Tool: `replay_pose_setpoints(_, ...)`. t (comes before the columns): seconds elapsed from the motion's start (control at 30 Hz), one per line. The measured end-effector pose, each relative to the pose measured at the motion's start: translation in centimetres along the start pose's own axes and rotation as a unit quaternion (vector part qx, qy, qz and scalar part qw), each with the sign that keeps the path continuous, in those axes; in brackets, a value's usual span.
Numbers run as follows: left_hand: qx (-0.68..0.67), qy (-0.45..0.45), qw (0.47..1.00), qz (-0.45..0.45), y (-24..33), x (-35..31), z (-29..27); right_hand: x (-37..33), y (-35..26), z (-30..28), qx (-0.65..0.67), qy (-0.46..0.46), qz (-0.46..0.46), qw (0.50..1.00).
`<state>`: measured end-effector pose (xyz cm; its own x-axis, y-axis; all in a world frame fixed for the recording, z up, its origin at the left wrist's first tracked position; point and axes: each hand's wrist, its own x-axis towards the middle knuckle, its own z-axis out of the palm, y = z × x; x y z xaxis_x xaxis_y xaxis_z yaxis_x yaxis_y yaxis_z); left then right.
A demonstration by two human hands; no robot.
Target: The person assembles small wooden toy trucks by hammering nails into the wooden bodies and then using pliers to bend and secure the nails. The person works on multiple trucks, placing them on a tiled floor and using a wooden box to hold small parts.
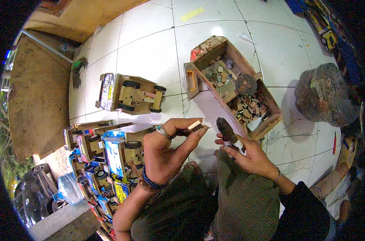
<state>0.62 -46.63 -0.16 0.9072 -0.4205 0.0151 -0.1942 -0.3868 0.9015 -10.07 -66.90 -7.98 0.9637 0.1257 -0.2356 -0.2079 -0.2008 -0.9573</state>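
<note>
The step in hand looks like close work on one small part: the left hand (166,154) pinches a small wooden piece (195,125) between thumb and forefinger, its pale face turned up, while the right hand (250,156) grasps a dark-headed tool, apparently pliers (225,130), with its fingers wrapped about the handle. The wooden piece sits in the left fingertips, above the tiled floor (146,44) and just beside the head of the pliers, and a narrow gap shows between them. A thin strand (211,125) appears in that gap (perhaps a wire or a fine nail; it is too small to tell, and so is whether it touches either side). As I judge it, the next move calls for a steady left pinch, with the tool's head lined up to the strand or the wood and the left fingertips clear of its bite; whether the tool's own jaws are parted cannot be made out. Beyond the hands, a wooden box (276,116) holds loose scraps (250,109), and a toy truck (118,96) lies on the floor with its wheels showing, more toy trucks (113,148) crowded together nearer the left forearm.
</note>
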Motion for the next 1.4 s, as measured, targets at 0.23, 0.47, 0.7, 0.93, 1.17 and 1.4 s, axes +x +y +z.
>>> replay_pose_setpoints(0.23, -0.005, 0.017, 1.000, 0.000, -0.2, -0.1, 0.3, -0.3, 0.3, 0.0, -0.025, -0.023, 0.025, 0.999)
replay_pose_setpoints(0.47, 0.022, -0.001, 1.000, -0.001, 0.1, 0.0, 0.2, -0.1, -0.2, -0.1, -0.043, -0.016, 0.020, 0.999)
replay_pose_setpoints(0.7, 0.010, -0.010, 1.000, -0.019, 0.2, 0.1, 0.3, -0.3, -0.7, -0.3, -0.042, 0.000, 0.016, 0.999)
replay_pose_setpoints(0.93, -0.012, -0.013, 1.000, -0.016, -0.4, 0.3, 0.5, -0.1, -0.7, -0.4, -0.067, -0.004, 0.015, 0.998)
replay_pose_setpoints(1.17, -0.023, -0.016, 0.999, -0.032, -0.4, 0.1, 0.5, -0.2, -0.4, -0.1, -0.049, 0.000, 0.033, 0.998)
replay_pose_setpoints(1.4, -0.036, -0.009, 0.998, -0.041, -0.6, -0.4, 0.8, -0.2, 0.1, 0.1, -0.040, 0.009, 0.037, 0.998)
